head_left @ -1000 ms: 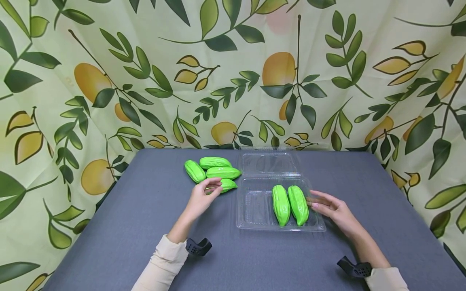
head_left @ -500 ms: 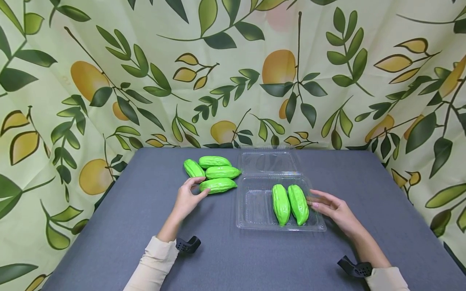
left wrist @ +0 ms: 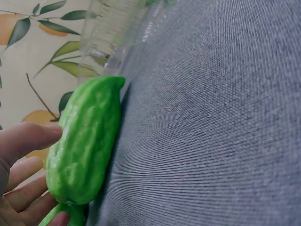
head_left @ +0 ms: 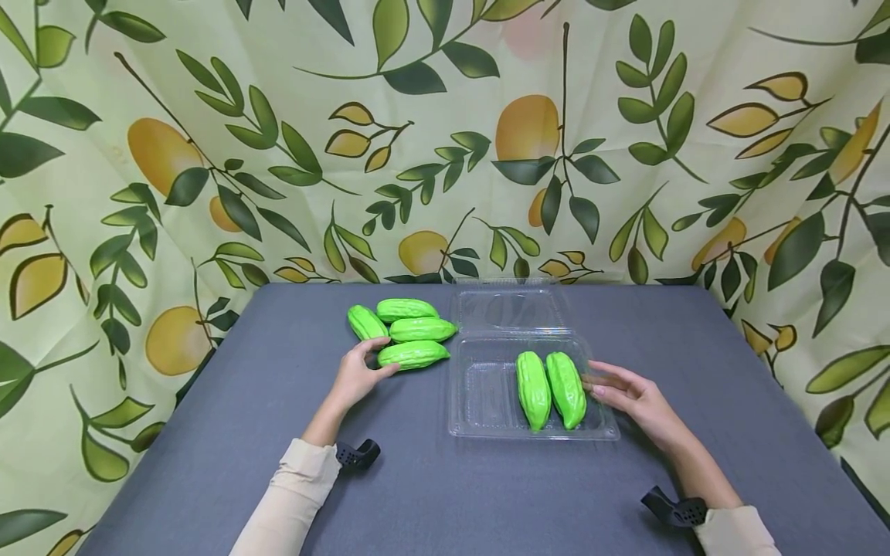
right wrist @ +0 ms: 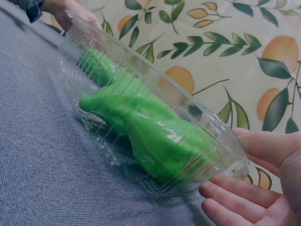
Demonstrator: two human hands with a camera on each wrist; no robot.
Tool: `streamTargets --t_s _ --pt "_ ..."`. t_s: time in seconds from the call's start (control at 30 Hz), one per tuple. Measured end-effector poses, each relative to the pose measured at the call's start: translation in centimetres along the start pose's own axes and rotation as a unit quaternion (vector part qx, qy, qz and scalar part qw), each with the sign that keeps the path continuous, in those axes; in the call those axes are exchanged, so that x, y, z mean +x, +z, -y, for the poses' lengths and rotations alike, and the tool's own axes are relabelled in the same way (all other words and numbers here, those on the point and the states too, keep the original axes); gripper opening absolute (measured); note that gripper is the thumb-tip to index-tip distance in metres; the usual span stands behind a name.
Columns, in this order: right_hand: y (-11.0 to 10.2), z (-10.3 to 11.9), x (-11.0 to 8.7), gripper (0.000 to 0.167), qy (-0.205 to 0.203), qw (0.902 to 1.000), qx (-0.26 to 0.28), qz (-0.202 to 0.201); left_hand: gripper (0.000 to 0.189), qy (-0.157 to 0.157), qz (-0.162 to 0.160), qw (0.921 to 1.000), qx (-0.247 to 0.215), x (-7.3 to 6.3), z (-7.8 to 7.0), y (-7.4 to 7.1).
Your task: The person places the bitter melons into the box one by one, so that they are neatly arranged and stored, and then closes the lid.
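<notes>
My left hand [head_left: 358, 376] is at the left end of the nearest bitter melon [head_left: 415, 354] in a loose group on the table. In the left wrist view, the thumb [left wrist: 44, 135] overlaps that melon's side, with the other fingers loosely spread behind; I cannot tell whether they touch it. Two more bitter melons [head_left: 533, 391] lie side by side in the right part of a clear plastic clamshell container [head_left: 480, 432]. Along the container's right wall, my right hand [head_left: 636, 398] rests its nearly straight fingers against the plastic.
Several bitter melons [head_left: 420, 330] lie close together left of the container. The container's open lid [head_left: 511, 310] lies flat toward the back of the grey table [head_left: 487, 494]. A leaf-patterned cloth [head_left: 445, 193] hangs behind the table.
My left hand has moved left, from above the nearest bitter melon to its left end, and then stayed there. The right hand and the container look still.
</notes>
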State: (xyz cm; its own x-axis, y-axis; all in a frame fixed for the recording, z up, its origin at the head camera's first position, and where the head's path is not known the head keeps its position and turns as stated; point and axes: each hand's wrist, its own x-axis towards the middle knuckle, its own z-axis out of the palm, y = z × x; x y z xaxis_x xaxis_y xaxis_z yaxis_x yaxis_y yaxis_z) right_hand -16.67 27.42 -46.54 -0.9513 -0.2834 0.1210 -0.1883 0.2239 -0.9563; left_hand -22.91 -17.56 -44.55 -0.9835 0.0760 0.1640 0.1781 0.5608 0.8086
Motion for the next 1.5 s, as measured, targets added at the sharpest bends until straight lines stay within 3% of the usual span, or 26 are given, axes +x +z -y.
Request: streamTargets --t_s 0.17,0.67,1.13,1.5 --pt "0.02 0.03 0.06 0.048 0.0 1.0 -0.001 0.0 0.05 -0.026 0.015 0.9995 0.013 0.23 0.1 0.24" --pt "0.03 -0.03 0.02 0.049 0.002 1.0 -0.004 0.0 0.052 0.006 0.017 0.9993 0.032 0.76 0.53 0.74" --pt "0.08 0.0 0.04 0.049 0.006 0.9999 -0.007 -0.003 0.053 -0.011 0.029 0.9978 0.059 0.81 0.78 0.89" --pt "-0.02 -0.25 -0.03 0.047 -0.017 0.9998 0.007 0.0 0.051 -0.026 0.034 0.9983 0.04 0.74 0.84 0.73"
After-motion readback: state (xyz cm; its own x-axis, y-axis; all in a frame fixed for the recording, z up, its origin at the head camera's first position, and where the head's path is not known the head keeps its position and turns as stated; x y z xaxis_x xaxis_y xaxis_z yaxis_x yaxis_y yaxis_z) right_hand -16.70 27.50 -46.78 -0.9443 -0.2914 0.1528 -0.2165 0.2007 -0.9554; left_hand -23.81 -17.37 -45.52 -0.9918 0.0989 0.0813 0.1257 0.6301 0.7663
